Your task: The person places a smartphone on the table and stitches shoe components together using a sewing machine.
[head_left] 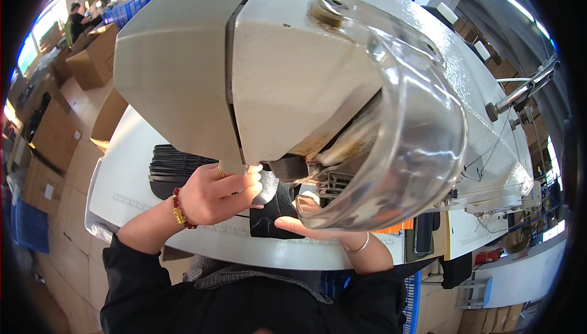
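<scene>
By the sewing machine (177,65), our left hand (217,194) was curled, its grip unclear to us; our right hand (324,233), thumb apart, lay over black cloth (263,222) near the worktop's (214,243) front edge. The cloth seemed light, pliable, best held by its sides.

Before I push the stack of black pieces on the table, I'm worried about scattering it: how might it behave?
The stack would probably fan out, since its layers overlap unevenly and no band shows around it. Single pieces are likely light, as their edges look thin. It seems unlikely to roll, lying low and flat.
</scene>
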Tool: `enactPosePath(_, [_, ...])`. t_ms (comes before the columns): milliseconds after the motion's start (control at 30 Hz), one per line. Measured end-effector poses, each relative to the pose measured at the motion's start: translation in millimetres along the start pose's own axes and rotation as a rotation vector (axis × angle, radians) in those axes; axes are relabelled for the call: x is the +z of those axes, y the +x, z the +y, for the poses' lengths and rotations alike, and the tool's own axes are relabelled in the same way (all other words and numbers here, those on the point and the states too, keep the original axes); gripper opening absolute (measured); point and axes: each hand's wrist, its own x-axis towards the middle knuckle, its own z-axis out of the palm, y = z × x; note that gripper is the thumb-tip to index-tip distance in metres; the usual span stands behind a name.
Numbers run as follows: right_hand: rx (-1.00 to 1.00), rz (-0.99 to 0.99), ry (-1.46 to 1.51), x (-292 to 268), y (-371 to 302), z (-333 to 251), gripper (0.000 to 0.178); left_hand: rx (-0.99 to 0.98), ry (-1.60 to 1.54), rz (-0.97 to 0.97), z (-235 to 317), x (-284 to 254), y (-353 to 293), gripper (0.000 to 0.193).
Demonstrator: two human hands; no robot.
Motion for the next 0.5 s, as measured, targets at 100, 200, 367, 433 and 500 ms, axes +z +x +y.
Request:
enactPosePath(100, [-0.001,0.034,0.079,6,-2,11,0.074,-0.004,0.015,0.037,-4,3,1,0.034])
enactPosePath(200, [-0.442,0.271,-1.099,4,1,20,0.07,-0.029,-0.101,0.105,-8,8,4,0.035])
enactPosePath(367, [-0.458,0.205,-1.072,3,6,21,0.051,-0.081,-0.094,0.05,-10,6,4,0.032])
enactPosePath(433, [-0.194,0.028,-0.702,1,1,20,0.047,-0.1,-0.071,-0.01,-10,5,1,0.032])
enactPosePath(500, [-0.251,0.15,-1.201,-1,-1,19,0.05,-0.114,-0.056,-0.025,-11,9,1,0.031])
